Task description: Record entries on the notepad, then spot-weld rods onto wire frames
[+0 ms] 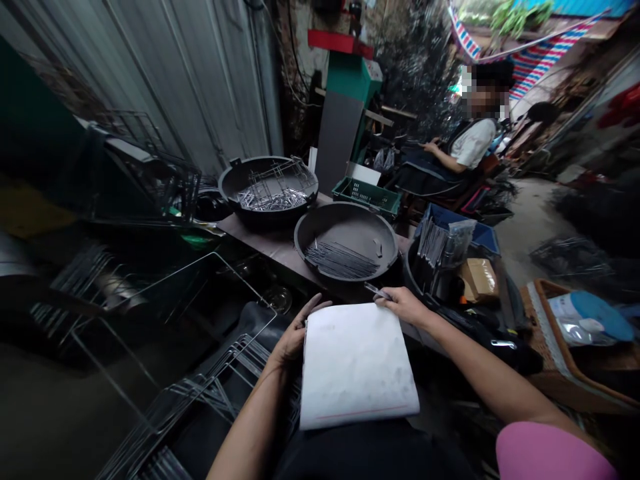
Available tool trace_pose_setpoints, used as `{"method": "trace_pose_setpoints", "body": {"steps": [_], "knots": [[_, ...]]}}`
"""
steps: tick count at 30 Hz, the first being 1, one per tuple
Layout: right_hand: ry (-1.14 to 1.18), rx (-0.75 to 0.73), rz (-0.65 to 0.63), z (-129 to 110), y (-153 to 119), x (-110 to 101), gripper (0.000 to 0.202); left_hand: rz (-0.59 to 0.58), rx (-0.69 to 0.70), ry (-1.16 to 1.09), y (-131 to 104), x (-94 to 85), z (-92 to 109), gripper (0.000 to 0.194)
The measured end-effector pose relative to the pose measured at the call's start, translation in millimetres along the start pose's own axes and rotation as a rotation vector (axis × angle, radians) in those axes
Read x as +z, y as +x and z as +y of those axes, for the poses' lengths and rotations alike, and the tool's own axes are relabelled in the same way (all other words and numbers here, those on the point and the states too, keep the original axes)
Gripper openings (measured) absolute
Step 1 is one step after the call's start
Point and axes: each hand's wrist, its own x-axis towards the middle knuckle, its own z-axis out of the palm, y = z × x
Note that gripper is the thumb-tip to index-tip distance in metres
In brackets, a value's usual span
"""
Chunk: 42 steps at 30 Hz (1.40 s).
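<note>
A white paper pad [357, 367] with a red line near its lower edge lies in front of my body. My left hand [294, 337] holds the pad's left edge, its fingers reaching past the upper left corner; part of the grip is hidden. At the upper right corner, my right hand [404, 307] is closed around a slim pen [376, 291], whose end points up and left. That hand also touches the pad's top edge. Just beyond the pad, a round dark pan [345, 223] contains thin metal rods [343, 260] and a small curved piece.
Another pan [230, 180] holds bent wire pieces. Wire frames [215, 383] crowd the left side. On the right are a bucket of bundled rods [433, 243] and a wicker basket [545, 333]. A green crate [367, 193] stands behind. Another person [473, 143] sits at the back right.
</note>
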Motion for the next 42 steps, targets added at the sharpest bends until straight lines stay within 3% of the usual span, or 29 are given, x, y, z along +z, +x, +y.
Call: {"method": "trace_pose_setpoints", "body": {"steps": [6, 11, 16, 22, 26, 29, 36, 39, 42], "knots": [[0.2, 0.079, -0.106, 6.7, -3.4, -6.9, 0.028, 0.015, -0.012, 0.002, -0.4, -1.4, -2.3, 0.067], [0.19, 0.071, 0.023, 3.7, -9.4, -4.9, 0.016, 0.035, -0.041, 0.028, -3.3, 4.1, 0.2, 0.08], [0.06, -0.03, 0.165, 5.6, -14.9, 0.6, 0.01, 0.055, -0.002, 0.057, -4.3, 7.1, 1.8, 0.085], [0.053, -0.064, 0.28, 7.8, -13.7, -8.1, 0.016, 0.071, -0.016, 0.099, 1.1, -2.8, -7.2, 0.065], [0.104, -0.128, 0.395, -6.3, -12.1, -29.0, 0.027, 0.071, -0.068, 0.12, 3.5, -3.1, -8.8, 0.05], [0.057, -0.241, 0.522, -27.0, -2.6, -58.5, 0.026, 0.092, -0.07, 0.126, 6.6, -1.5, -8.6, 0.042], [-0.081, -0.414, 0.868, -86.9, 63.5, -145.0, 0.015, 0.34, -0.191, 0.042, 22.1, -10.8, -15.6, 0.04], [-0.08, -0.437, 0.924, -105.5, 88.4, -156.9, 0.009, 0.444, -0.184, 0.033, 26.2, -12.0, -14.0, 0.036], [-0.025, -0.46, 0.861, -112.6, 97.0, -146.4, 0.007, 0.441, -0.177, 0.041, 28.8, -11.5, -12.5, 0.032]]}}
